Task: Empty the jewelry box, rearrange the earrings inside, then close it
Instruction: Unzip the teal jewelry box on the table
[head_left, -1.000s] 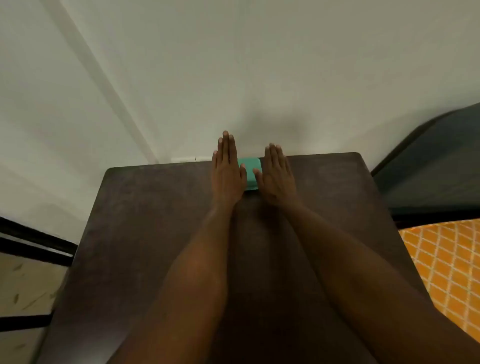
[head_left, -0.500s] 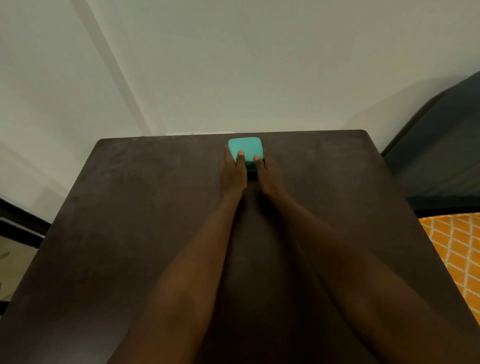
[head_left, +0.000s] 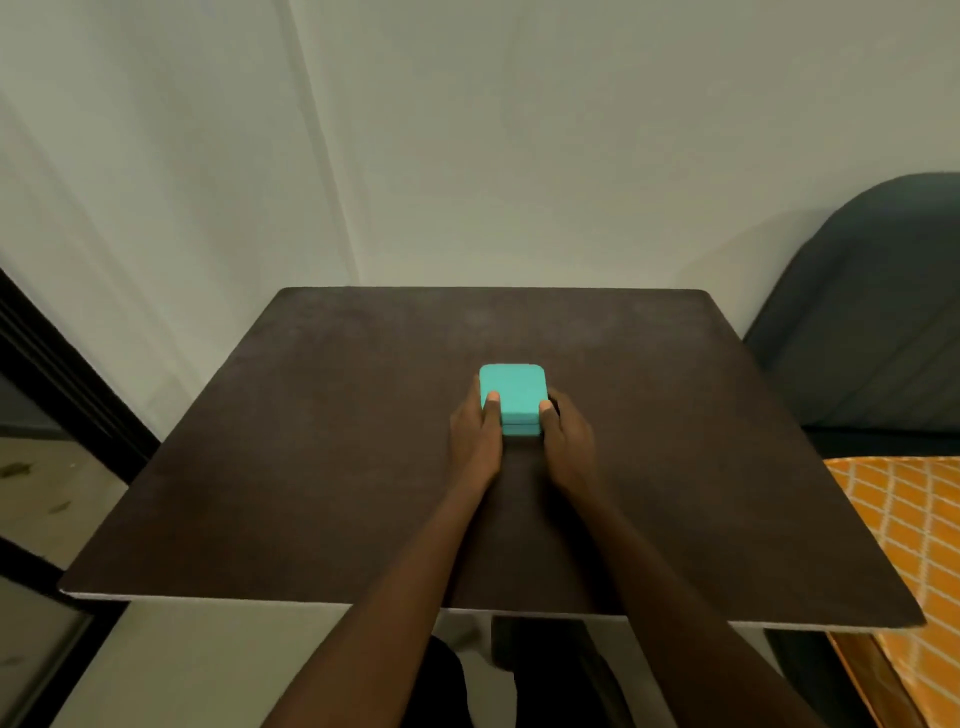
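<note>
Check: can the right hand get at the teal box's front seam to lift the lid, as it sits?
Probably yes. The right hand already grips the closed teal box at its right side, thumb by the front edge, and the left hand holds the other side. Nothing covers the seam on the table.

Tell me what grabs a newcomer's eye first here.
The teal box, closed, stands out on the dark table, past its middle. Both hands grip it: the left hand with its thumb on the lid, the right hand at the other side.
</note>
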